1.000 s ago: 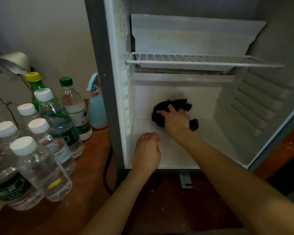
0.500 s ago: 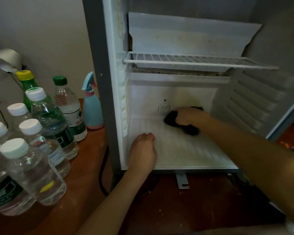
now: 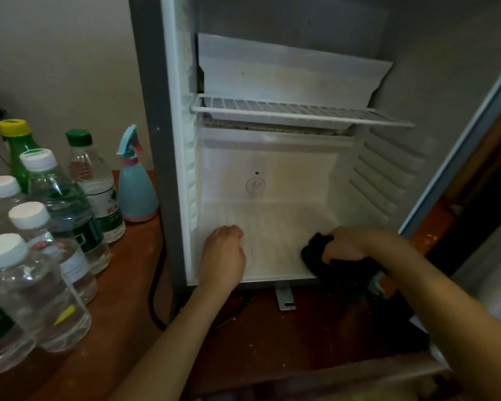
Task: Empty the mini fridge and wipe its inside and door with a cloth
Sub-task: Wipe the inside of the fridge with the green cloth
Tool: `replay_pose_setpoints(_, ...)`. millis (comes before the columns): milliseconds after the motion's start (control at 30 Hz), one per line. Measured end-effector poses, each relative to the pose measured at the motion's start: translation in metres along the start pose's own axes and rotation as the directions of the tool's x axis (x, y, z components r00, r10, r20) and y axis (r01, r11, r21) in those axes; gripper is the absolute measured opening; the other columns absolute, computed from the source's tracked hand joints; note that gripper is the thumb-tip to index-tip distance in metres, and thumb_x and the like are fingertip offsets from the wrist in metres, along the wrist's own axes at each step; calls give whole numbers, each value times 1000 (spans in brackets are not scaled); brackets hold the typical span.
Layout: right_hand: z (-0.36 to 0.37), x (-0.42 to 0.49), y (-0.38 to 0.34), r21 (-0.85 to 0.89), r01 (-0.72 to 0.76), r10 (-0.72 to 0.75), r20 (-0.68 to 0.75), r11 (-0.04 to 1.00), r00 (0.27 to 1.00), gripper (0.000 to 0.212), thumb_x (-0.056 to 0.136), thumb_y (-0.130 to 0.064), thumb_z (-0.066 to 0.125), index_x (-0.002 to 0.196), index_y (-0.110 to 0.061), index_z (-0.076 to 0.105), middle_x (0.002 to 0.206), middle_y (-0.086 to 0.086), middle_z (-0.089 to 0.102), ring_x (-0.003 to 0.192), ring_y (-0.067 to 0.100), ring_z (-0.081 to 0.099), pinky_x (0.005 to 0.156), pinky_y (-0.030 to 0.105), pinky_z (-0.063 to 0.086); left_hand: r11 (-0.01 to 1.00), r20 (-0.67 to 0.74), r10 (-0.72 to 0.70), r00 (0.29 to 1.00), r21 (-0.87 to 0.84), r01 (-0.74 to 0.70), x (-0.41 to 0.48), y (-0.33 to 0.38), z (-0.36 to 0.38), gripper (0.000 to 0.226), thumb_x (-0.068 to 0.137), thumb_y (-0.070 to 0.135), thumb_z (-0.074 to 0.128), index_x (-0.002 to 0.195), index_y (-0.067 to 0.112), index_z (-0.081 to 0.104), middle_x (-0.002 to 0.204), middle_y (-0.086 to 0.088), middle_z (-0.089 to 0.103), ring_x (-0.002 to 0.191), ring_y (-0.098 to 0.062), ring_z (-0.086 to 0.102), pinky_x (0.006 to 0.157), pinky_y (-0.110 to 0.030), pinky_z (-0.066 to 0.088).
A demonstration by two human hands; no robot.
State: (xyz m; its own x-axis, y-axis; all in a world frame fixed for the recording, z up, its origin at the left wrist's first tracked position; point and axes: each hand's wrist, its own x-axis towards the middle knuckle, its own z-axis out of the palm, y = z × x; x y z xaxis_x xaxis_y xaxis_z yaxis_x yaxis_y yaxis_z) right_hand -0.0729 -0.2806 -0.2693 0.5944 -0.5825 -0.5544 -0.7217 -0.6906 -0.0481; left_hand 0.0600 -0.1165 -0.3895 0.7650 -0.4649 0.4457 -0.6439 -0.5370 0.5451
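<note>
The mini fridge (image 3: pixel 272 215) stands open with a white, ribbed floor and nothing stored inside. A white wire shelf (image 3: pixel 295 112) spans its upper part. My right hand (image 3: pixel 346 246) grips a black cloth (image 3: pixel 315 254) on the fridge floor at the front right corner; part of the cloth hangs over the front edge. My left hand (image 3: pixel 223 256) rests on the front left of the floor with its fingers curled under, holding nothing. A round dial (image 3: pixel 255 185) sits on the back wall.
Several water bottles (image 3: pixel 26 256) crowd the brown wooden top (image 3: pixel 122 285) left of the fridge. A green bottle (image 3: pixel 18 143) and a blue spray bottle (image 3: pixel 135 186) stand behind them. A black cable (image 3: pixel 154 285) runs down by the fridge's left side.
My right hand has dragged the black cloth from the back of the fridge floor forward to the front right corner. My left hand has stayed in place. The view has moved closer.
</note>
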Motion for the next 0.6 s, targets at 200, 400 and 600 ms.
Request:
replay_pose_setpoints(200,-1,6,11,221,147,-18,-498,964,867,66,91,-19,50,150,-25,21,147,14,35,122,36,46,94,37,46,1000,-3,12,1000,-8,-12,-1,-1,0,28,92,4,46,113,11,63,107,-5,65,95,-16,58,86,-25,44)
replay_pose_setpoints(400,-26,98,-23,-80,-69,16,-536,994,844,54,97,-23,43,148,-22,25,151,11,25,132,44,29,104,57,35,1000,-14,-4,1000,-4,4,1,-1,2,27,92,3,47,111,10,65,107,-7,65,95,-17,58,83,-22,41)
replay_pose_setpoints(600,-20,116,-23,-250,-89,-68,-557,964,828,45,95,-27,47,139,-22,39,139,11,43,125,38,41,100,53,40,1000,-8,7,1000,26,-7,2,-3,3,28,93,5,46,114,12,64,110,-4,64,98,-15,57,85,-20,38)
